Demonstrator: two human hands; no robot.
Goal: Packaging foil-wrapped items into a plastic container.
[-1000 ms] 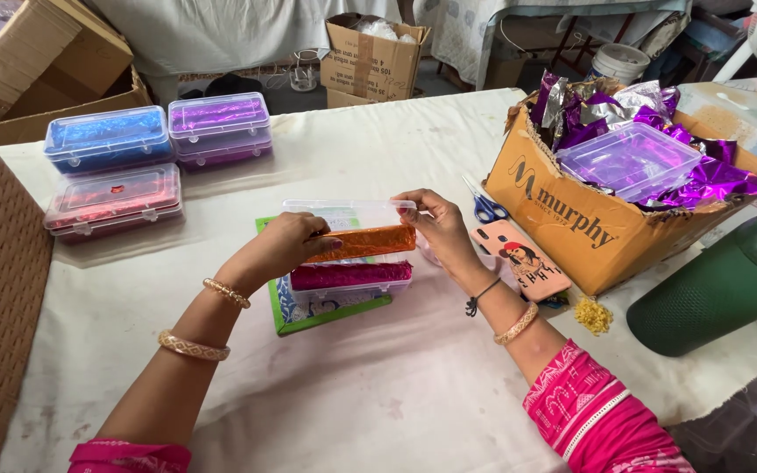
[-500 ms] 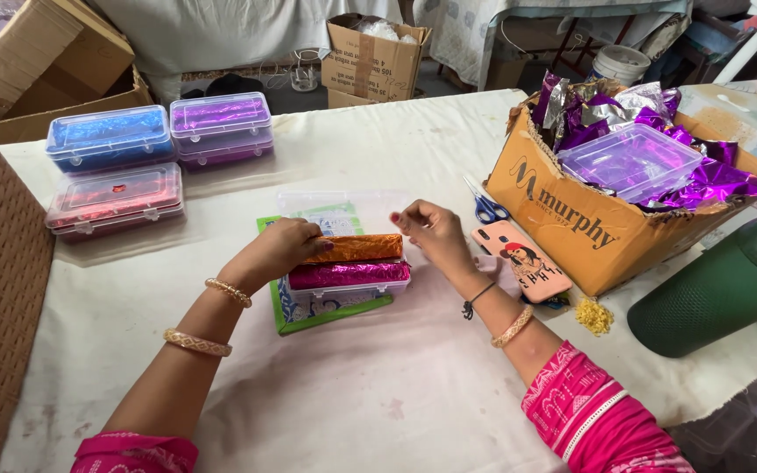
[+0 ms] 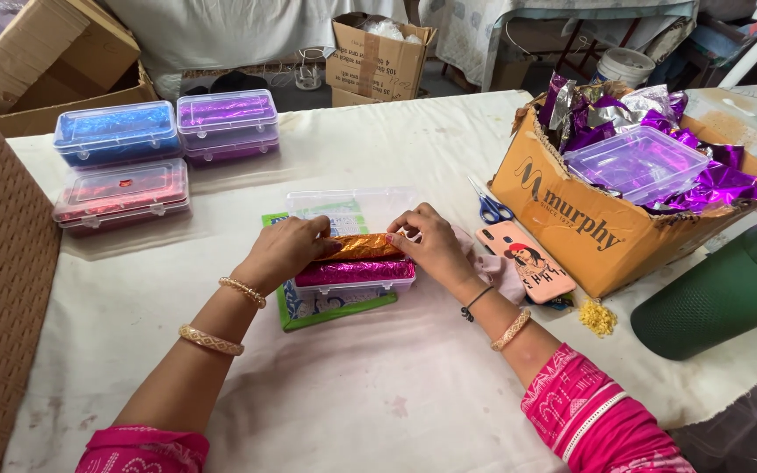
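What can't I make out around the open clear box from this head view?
- Ends of the orange foil bar: covered by the left hand and right hand.
- Box floor under the magenta foil bar: hidden by both bars.
- Green printed sheet: mostly under the clear box.
- Scissors: partly behind the cardboard carton.
- Phone: lower end hidden by the right wrist.

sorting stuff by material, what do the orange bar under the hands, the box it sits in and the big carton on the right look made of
Orange bar: looks wrapped in metallic foil, shiny and crinkled; what is inside is hidden. Both the left hand and right hand press on it.
Clear box: seemingly hard plastic, see-through and glossy, with its lid open.
Carton: brown corrugated cardboard, matte, with a torn, ragged top edge.
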